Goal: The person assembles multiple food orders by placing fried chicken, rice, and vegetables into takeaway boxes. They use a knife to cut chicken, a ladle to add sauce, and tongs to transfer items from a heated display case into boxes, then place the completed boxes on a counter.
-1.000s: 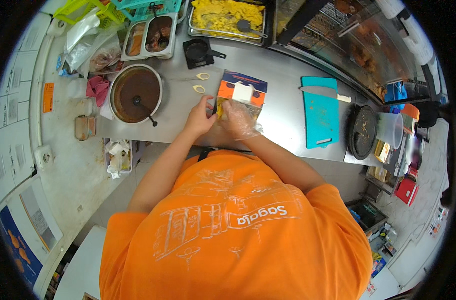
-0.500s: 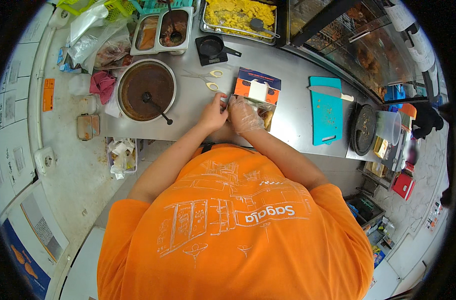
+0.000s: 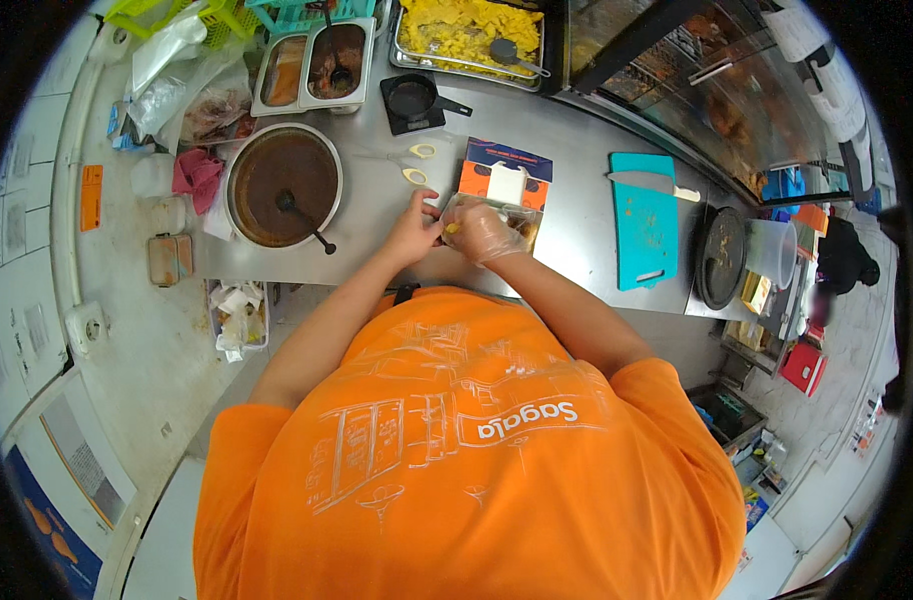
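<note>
An opened takeaway box (image 3: 507,180), dark blue and orange with a white middle flap, sits on the steel counter in front of me. Brown food shows in its near part, mostly covered by my right hand (image 3: 482,228). That hand wears a clear plastic glove, its fingers pinched around a small yellow piece at the box's left side. Bare, my left hand (image 3: 412,232) stays just left of the box, fingers loosely curled and thumb apart, with nothing visible in it. Beyond it lie scissors (image 3: 417,165) with pale yellow handles.
At left stands a steel bowl of brown sauce (image 3: 262,190) with a black ladle. Behind are two steel food pans (image 3: 312,70), a small black pan on a scale (image 3: 414,98) and a tray of yellow food (image 3: 467,30). A knife (image 3: 657,183) lies across a turquoise cutting board (image 3: 645,235).
My hands have parted slightly. The right one has turned inward over the box's left side, and a yellow piece now shows at its fingertips. The whole view has shifted a little.
</note>
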A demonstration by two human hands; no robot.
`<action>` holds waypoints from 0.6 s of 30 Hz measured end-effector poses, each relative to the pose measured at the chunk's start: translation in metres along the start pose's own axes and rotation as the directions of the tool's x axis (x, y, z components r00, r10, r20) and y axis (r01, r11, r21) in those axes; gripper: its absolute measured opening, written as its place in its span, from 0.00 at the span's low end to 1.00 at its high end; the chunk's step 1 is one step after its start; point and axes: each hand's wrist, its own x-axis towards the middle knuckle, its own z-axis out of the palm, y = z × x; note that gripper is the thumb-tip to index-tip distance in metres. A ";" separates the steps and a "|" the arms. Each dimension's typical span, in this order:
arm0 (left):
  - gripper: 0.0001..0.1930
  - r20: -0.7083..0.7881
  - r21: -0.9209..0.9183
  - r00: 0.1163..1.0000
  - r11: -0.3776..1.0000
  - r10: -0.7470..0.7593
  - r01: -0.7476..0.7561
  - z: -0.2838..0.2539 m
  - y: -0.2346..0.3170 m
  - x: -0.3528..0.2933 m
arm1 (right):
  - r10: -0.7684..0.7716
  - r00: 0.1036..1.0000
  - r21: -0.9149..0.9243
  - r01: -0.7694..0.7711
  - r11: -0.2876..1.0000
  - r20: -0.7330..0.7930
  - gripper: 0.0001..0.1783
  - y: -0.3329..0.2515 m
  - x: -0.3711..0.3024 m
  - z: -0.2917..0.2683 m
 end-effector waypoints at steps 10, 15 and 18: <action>0.27 -0.065 -0.073 0.998 0.997 0.016 -0.021 0.002 -0.006 -0.006 | 0.456 0.888 0.964 -0.162 0.211 0.049 0.28 0.047 0.149 -0.166; 0.26 -0.056 -0.081 0.998 0.997 -0.017 0.013 0.002 -0.003 -0.008 | 0.465 0.864 0.591 -0.275 0.758 -0.195 0.23 0.035 0.150 -0.156; 0.25 -0.041 -0.124 0.998 0.992 -0.044 0.039 0.000 -0.005 -0.008 | 0.081 0.983 0.319 -0.130 0.939 0.164 0.12 0.021 0.068 -0.110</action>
